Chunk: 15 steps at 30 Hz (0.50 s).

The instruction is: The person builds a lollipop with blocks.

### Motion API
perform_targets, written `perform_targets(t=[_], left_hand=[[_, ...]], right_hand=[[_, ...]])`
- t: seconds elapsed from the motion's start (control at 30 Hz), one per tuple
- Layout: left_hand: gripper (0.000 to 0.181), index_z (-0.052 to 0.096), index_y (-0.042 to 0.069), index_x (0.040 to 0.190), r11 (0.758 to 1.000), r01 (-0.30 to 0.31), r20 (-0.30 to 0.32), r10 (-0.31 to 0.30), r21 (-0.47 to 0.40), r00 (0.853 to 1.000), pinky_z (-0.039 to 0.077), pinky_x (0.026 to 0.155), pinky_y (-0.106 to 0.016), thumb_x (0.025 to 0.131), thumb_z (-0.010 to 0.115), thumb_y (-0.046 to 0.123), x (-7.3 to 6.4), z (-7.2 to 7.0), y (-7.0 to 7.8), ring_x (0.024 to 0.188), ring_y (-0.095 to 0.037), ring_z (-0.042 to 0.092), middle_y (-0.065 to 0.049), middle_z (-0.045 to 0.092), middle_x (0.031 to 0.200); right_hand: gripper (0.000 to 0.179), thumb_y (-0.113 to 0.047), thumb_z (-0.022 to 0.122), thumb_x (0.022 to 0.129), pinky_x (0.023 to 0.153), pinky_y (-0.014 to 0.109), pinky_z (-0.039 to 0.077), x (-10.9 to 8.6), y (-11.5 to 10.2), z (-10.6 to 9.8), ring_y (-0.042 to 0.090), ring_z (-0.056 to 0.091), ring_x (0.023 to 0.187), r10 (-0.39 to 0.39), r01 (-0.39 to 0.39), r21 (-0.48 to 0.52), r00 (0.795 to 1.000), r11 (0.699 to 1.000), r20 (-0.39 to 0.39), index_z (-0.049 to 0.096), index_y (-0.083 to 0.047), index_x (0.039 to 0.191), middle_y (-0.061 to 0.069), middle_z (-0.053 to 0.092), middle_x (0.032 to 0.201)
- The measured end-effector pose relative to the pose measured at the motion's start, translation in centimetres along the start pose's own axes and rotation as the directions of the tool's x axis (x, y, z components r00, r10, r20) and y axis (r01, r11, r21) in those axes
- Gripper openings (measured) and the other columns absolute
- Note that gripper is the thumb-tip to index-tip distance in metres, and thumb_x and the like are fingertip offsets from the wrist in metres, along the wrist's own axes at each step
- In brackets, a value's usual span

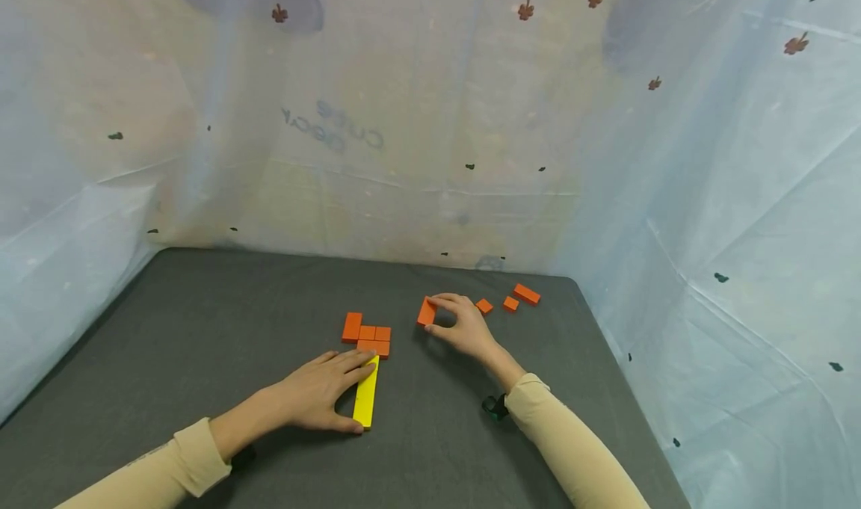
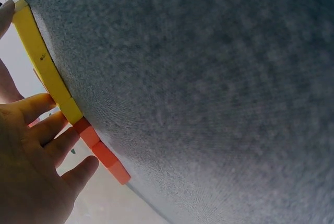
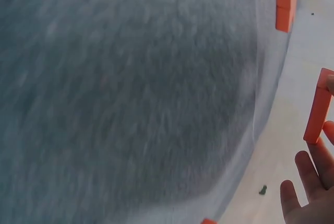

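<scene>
My left hand (image 1: 319, 391) lies along a long yellow block (image 1: 366, 395), its thumb at the near end and its fingers spread at the far end. In the left wrist view a seam crosses the yellow block (image 2: 42, 59) near those fingertips. Several orange blocks (image 1: 374, 345) sit against its far end, grouped in a stepped shape. Right of this group, my right hand (image 1: 466, 332) pinches an orange rectangular block (image 1: 427, 312) between thumb and fingers. The right wrist view shows this block (image 3: 317, 114) held by its ends, above the table's far edge in that view.
Beyond the right hand lie a small orange block (image 1: 484, 306), another small one (image 1: 511, 304) and a longer orange block (image 1: 527, 294). The dark grey table (image 1: 282, 288) is bordered at the back and sides by hanging translucent sheets (image 1: 430, 135).
</scene>
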State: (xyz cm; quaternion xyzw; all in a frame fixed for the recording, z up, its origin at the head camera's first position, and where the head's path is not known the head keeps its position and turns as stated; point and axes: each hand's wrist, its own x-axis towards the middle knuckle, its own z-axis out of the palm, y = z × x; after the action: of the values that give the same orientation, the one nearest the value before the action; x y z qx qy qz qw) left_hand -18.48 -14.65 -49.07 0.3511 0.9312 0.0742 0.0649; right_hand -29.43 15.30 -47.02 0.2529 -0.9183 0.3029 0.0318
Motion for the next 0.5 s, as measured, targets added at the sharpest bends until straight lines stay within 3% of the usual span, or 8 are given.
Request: perform_targets(t=[0.3,0.5], left_hand=[[0.104,0.031,0.021,0.152,1.000,0.014,0.015,-0.014,-0.004,1.000,0.025,0.112,-0.058,0.072,0.048,0.085,0.1,0.0,0.0,0.146,-0.024,0.022,0.001,0.018,0.161],[0.104,0.031,0.020,0.152,1.000,0.005,0.003,-0.005,0.008,1.000,0.027,0.112,-0.057,0.072,0.047,0.085,0.1,-0.1,0.1,0.145,-0.024,0.025,0.000,0.020,0.160]], right_hand=[[0.056,-0.040,0.071,0.086,0.103,0.048,0.041,1.0,-0.2,2.2,0.024,0.046,0.128,-0.083,0.086,-0.026,0.992,0.996,0.094,0.055,-0.022,0.137,0.000,0.052,0.139],[0.054,-0.037,0.071,0.086,0.104,0.046,0.040,1.4,-0.3,3.1,0.022,0.046,0.127,-0.084,0.092,-0.046,0.984,0.995,0.160,0.055,-0.023,0.136,-0.001,0.051,0.139]])
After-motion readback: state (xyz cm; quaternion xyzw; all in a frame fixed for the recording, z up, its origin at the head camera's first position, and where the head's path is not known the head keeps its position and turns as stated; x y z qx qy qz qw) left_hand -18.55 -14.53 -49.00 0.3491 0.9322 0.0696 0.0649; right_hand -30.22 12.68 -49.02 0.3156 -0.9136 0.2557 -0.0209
